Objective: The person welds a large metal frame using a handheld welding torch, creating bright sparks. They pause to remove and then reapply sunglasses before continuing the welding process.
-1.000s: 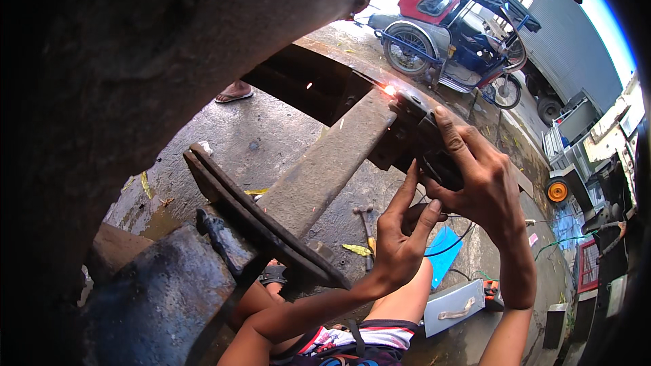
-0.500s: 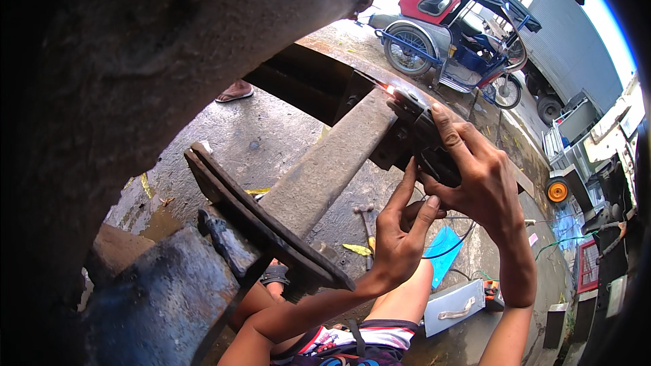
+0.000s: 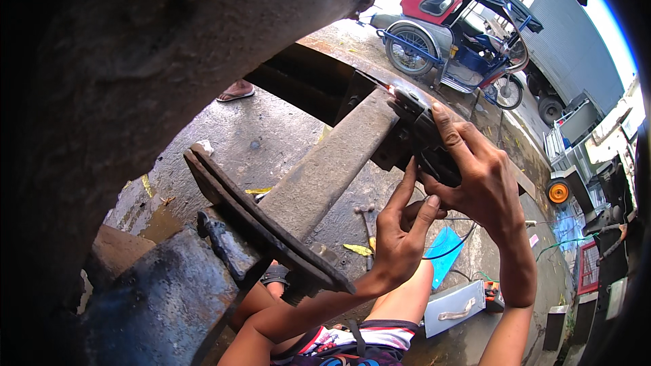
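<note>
My right hand grips a black metal part with its fingers along the outer side. The part sits against the far end of a grey metal beam. From below, my left hand reaches up, its index fingertip on the part's lower edge and its other fingers curled. My thumb and palm hide some of the part. A small reddish glow shows at its upper end, where it meets a dark steel channel. Nearer me, a curved dark plate crosses the beam's other end.
A large rusty metal member looms at upper left. A hammer, a blue sheet and a grey metal box lie on the concrete beneath. A person's sandalled foot stands beyond. A tricycle is parked behind.
The bright orange-red glow at the upper end of the black part has dimmed and shrunk. Both my hands stay in the same place on the part.
</note>
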Demonstrator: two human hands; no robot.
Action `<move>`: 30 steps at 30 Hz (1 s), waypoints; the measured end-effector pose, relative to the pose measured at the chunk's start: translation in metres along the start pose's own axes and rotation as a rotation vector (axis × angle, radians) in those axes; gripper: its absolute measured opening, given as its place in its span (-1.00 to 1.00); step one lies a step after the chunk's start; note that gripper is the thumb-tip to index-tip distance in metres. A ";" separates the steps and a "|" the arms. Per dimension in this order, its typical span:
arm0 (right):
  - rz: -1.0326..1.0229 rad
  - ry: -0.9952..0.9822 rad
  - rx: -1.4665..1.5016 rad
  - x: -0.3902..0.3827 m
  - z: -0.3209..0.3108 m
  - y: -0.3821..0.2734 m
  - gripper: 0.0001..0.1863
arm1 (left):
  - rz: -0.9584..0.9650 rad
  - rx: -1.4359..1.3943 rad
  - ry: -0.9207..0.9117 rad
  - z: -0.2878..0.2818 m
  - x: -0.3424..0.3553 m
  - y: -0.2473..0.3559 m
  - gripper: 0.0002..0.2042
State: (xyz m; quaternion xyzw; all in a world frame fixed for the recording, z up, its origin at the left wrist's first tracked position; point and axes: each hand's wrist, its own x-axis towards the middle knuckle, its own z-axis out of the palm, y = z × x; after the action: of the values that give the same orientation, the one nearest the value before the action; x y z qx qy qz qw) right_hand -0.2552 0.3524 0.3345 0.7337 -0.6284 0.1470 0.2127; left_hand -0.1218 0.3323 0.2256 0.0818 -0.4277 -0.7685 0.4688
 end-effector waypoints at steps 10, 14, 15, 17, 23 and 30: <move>0.156 0.008 0.269 0.002 -0.002 -0.009 -0.04 | 0.098 0.000 -0.023 0.004 -0.004 0.010 -0.35; -0.041 -0.104 -0.196 -0.002 -0.004 -0.008 -0.06 | -0.049 -0.036 -0.008 0.001 -0.002 -0.001 -0.37; 0.004 -0.066 -0.084 -0.002 -0.006 -0.007 -0.06 | -0.047 -0.025 -0.020 0.004 -0.005 -0.001 -0.37; 0.093 0.016 0.159 -0.003 0.000 -0.006 -0.05 | -0.009 0.005 -0.041 0.004 -0.010 -0.008 -0.38; 0.229 0.150 0.437 -0.002 -0.013 -0.010 -0.01 | 0.096 0.038 -0.054 0.001 -0.013 0.003 -0.38; 0.132 0.149 0.293 -0.006 -0.014 -0.012 -0.02 | 0.090 -0.049 -0.052 0.010 -0.012 0.003 -0.32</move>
State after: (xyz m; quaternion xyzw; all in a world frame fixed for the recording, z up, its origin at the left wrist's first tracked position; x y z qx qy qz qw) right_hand -0.2434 0.3662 0.3423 0.7010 -0.6296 0.3047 0.1394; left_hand -0.1182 0.3474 0.2305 0.0309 -0.4239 -0.7589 0.4933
